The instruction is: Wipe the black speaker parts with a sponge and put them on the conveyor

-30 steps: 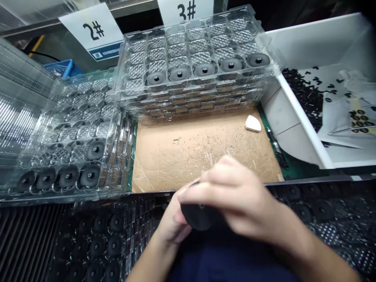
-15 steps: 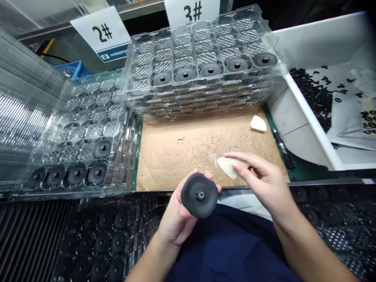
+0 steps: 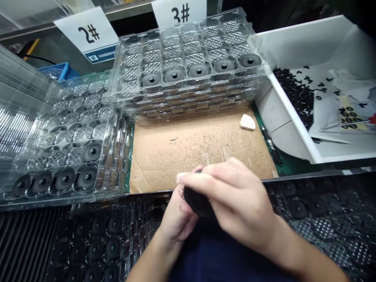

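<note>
We're seeing both hands together at the near edge of the cardboard sheet point(image 3: 202, 145): the right hand point(image 3: 237, 203) is gripping a black round disc point(image 3: 198, 201) from above while the left hand point(image 3: 176, 219) is cradling it underneath. We're judging this an inspection step, and the next move calls for one hand freeing up beside the clear plastic trays point(image 3: 185, 58).

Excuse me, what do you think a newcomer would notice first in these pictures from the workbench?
Most likely the left hand and right hand at bottom centre, gripping a round black disc between them. Behind the cardboard sheet rises a stack of clear plastic trays under a 3# sign, with black discs along its front row. To the right, a white bin holds loose small black parts.
</note>
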Demonstrator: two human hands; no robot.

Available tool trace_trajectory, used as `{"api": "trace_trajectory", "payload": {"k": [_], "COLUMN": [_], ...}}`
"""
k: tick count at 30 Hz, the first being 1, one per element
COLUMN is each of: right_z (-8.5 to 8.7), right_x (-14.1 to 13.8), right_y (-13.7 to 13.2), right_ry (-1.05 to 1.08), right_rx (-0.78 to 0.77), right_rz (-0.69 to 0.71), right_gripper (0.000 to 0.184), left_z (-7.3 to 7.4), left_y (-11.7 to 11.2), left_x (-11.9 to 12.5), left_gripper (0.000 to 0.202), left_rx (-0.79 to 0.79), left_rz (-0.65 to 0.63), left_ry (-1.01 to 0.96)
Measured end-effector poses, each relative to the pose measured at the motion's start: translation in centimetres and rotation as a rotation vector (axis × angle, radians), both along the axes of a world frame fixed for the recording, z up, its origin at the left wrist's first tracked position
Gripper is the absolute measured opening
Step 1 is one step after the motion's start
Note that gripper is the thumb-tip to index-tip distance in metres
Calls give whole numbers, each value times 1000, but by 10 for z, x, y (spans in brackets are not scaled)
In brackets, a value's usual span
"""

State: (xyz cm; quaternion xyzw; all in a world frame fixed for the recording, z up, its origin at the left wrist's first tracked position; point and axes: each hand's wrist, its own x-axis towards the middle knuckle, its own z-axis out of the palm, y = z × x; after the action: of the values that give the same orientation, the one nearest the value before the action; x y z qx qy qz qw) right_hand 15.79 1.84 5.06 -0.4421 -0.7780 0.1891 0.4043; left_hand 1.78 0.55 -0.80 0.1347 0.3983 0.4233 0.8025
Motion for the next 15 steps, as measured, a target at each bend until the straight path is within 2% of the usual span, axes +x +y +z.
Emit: {"api": "trace_trajectory", "payload": {"k": [3, 6, 8, 10, 12, 13, 15], "right_z": [-6, -23, -34, -36, -27, -20, -5], "right_x": [20, 41, 49, 51, 45, 40, 27], "right_y": [-7, -22, -31, -37, -39, -38, -33], "right_ry": [18, 265, 417, 476, 447, 398, 247], "right_rx": [-283, -488, -544, -543, -446, -368, -176], "right_rz": [-29, 15, -65, -212, -332, -352, -289], "right_gripper": [25, 25, 25, 27, 28, 29, 29], "left_z": [7, 10, 12, 13, 14, 14, 15], "left_y": [0, -1, -2, -1, -1, 0, 0], "left_x": [-5, -6, -2, 3, 9, 11, 12], "left_gripper": [61, 55, 53, 53, 53, 53, 57], "left_rx": [127, 250, 277, 274, 240, 216, 149], "left_rz": [63, 53, 39, 28, 16, 18, 27], "left_ry": [-35, -169, -224, -235, -216, -188, -89]}}
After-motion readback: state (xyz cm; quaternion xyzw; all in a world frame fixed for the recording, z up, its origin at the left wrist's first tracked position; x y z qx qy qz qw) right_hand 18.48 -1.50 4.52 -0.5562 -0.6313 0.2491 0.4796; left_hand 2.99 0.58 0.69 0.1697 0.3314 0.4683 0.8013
